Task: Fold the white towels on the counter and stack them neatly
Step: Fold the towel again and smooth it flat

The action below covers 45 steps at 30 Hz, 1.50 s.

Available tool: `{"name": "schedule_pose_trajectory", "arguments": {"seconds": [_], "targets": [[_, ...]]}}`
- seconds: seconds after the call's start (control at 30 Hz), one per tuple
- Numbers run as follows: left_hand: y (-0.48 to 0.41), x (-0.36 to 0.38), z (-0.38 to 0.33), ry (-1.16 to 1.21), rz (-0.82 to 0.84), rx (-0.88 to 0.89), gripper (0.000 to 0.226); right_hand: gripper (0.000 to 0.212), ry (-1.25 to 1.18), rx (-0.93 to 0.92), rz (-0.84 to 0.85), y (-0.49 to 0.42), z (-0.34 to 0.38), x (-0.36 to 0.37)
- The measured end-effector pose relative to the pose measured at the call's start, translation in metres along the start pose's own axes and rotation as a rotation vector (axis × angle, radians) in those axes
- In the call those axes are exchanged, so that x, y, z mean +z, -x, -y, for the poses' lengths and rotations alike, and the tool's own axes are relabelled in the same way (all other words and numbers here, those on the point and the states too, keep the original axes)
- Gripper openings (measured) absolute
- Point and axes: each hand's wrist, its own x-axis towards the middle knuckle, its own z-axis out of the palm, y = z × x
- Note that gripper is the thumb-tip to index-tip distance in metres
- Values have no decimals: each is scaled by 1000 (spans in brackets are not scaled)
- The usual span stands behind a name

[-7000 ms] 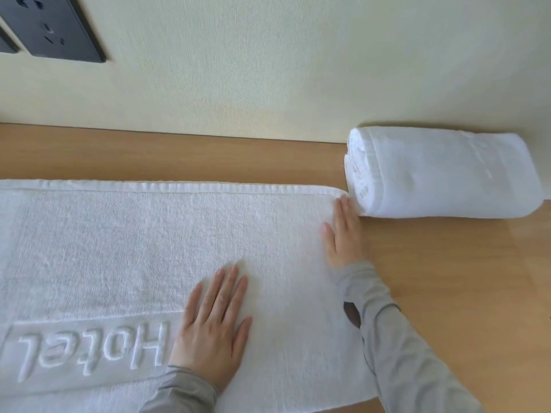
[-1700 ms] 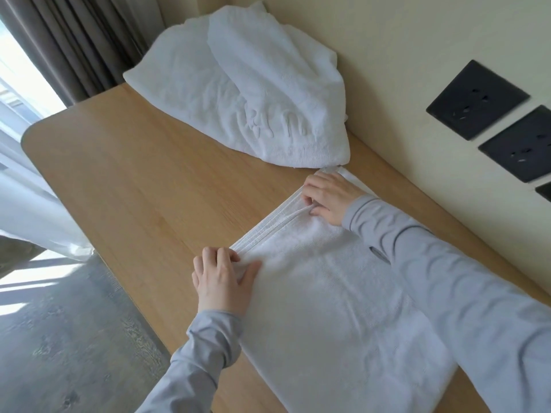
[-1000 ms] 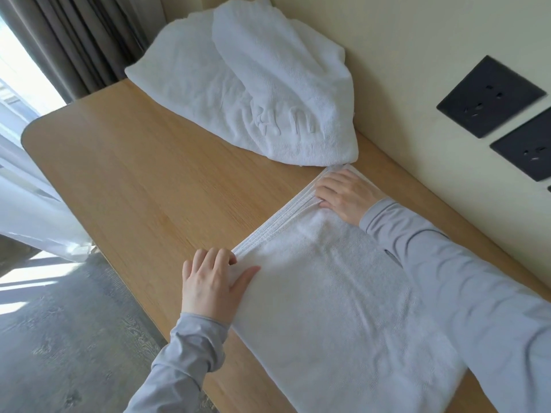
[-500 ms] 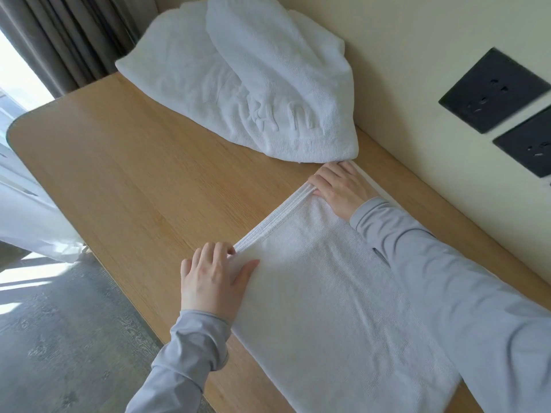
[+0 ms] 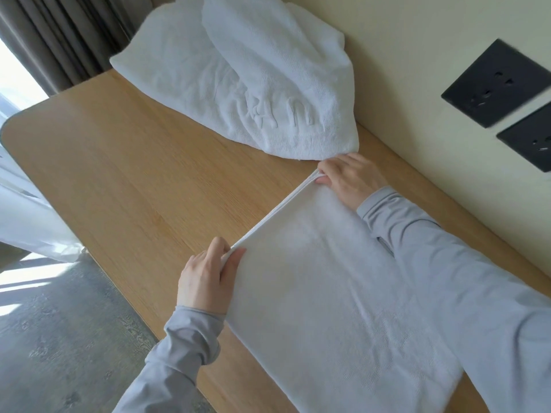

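A wooden table point(image 5: 125, 186) is set against a cream wall, with a grey floor seen beside its near edge and curtains at the far left. Nearest on the table, a folded white towel point(image 5: 343, 308) is laid flat, its long axis running from the near right toward the far left. Its layered far-left edge is held at both corners. The near corner is pinched by the left hand point(image 5: 205, 281), thumb on top and fingers curled beneath the layers. The far corner, closer to the wall, is gripped by the right hand point(image 5: 348, 180), whose fingers are closed over the edge; how many layers are taken cannot be told. That edge is raised slightly off the wood between the two hands, while the rest of the towel lies behind them toward the near right. The coming fold is judged to depend on this: the held edge would have to be carried back along the long axis toward the near right. Just beyond the right hand, a loose heap of unfolded towels point(image 5: 247, 84) is piled against the wall. No containers are seen. Two dark wall sockets point(image 5: 495, 84) are mounted at the right.
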Motion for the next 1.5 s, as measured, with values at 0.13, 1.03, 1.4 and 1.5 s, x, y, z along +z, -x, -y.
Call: {"name": "schedule_pose_trajectory", "arguments": {"seconds": [0.13, 1.03, 1.4, 1.5], "targets": [[0, 7, 9, 94, 4, -108, 31, 35, 217, 87, 98, 4, 14, 13], [37, 49, -47, -473, 247, 146, 65, 49, -244, 646, 377, 44, 12, 15], [37, 40, -40, -463, 234, 60, 90, 50, -356, 324, 319, 68, 146, -24], [37, 40, -36, -498, 240, 84, 91, 54, -288, 346, 391, 101, 111, -32]]}}
